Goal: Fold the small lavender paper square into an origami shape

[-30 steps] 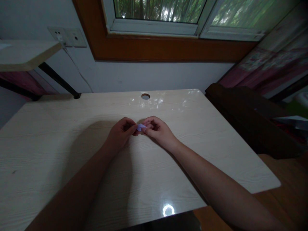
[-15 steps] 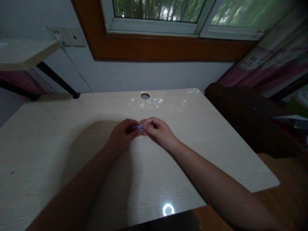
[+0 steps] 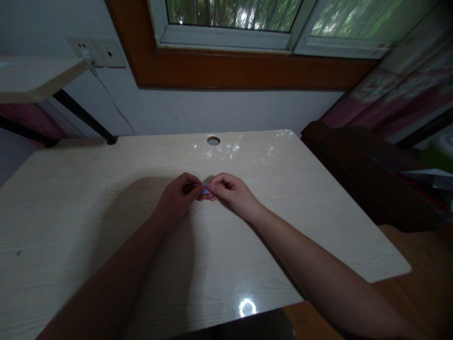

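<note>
My left hand (image 3: 177,198) and my right hand (image 3: 231,192) meet over the middle of a pale wood-grain desk (image 3: 106,226). Both pinch a small pale purple piece of paper (image 3: 205,189) between their fingertips, just above the desktop. The fingers of each hand are curled in and cover most of the paper. Only a thin sliver of it shows between the thumbs.
A round cable hole (image 3: 213,140) lies at the desk's far edge. A window (image 3: 233,19) with a brown wooden sill is above the wall. Wall sockets (image 3: 97,51) and a raised shelf (image 3: 31,78) are at the left. A dark piece of furniture (image 3: 368,174) stands at the right.
The hands have closed more tightly around the purple paper, so less of it shows than a second ago. Their place over the desk has barely shifted.
</note>
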`<state>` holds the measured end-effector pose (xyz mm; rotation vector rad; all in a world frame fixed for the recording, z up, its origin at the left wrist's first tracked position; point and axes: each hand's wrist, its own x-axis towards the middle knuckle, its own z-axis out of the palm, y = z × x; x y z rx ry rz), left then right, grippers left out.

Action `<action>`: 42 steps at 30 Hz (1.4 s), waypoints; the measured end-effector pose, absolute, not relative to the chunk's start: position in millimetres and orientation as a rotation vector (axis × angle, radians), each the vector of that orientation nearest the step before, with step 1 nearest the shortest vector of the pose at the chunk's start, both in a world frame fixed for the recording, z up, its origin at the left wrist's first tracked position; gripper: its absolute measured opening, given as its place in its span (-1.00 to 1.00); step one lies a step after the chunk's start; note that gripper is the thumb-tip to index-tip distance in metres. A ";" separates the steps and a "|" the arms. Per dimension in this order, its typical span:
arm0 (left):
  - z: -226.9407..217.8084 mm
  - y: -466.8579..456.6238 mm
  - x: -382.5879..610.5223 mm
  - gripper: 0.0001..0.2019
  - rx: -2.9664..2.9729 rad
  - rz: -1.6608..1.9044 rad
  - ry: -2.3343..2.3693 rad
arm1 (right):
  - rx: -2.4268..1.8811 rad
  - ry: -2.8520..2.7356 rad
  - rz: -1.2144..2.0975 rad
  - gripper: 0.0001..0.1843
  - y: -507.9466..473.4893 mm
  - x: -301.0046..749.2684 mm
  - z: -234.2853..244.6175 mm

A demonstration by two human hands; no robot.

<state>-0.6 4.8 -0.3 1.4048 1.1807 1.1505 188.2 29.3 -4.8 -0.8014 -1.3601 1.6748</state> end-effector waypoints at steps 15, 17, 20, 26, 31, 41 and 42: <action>-2.8 6.6 -0.5 -0.77 1.392 1.179 1.146 | -0.879 -1.394 1.588 -0.78 27.7 188.5 -3.0; -1.7 7.1 0.9 -0.77 1.365 1.219 1.107 | -0.885 -1.387 1.577 -0.79 28.1 188.8 -2.4; -0.1 7.2 2.4 -0.73 1.279 1.259 1.042 | -0.878 -1.340 1.558 -0.79 29.7 189.6 -2.7; 0.2 5.4 1.1 -0.75 1.224 1.128 1.088 | -0.880 -1.291 1.537 -0.83 30.9 189.5 -1.9; 0.6 5.3 -0.1 -0.75 1.233 1.141 1.149 | -0.892 -1.302 1.553 -0.81 30.0 190.2 -3.6; 3.2 5.5 0.5 -0.74 1.346 1.180 1.199 | -0.926 -1.336 1.613 -0.73 27.5 190.9 0.0; 2.4 5.7 0.4 -0.74 1.352 1.182 1.195 | -0.925 -1.334 1.615 -0.73 27.6 190.9 -0.3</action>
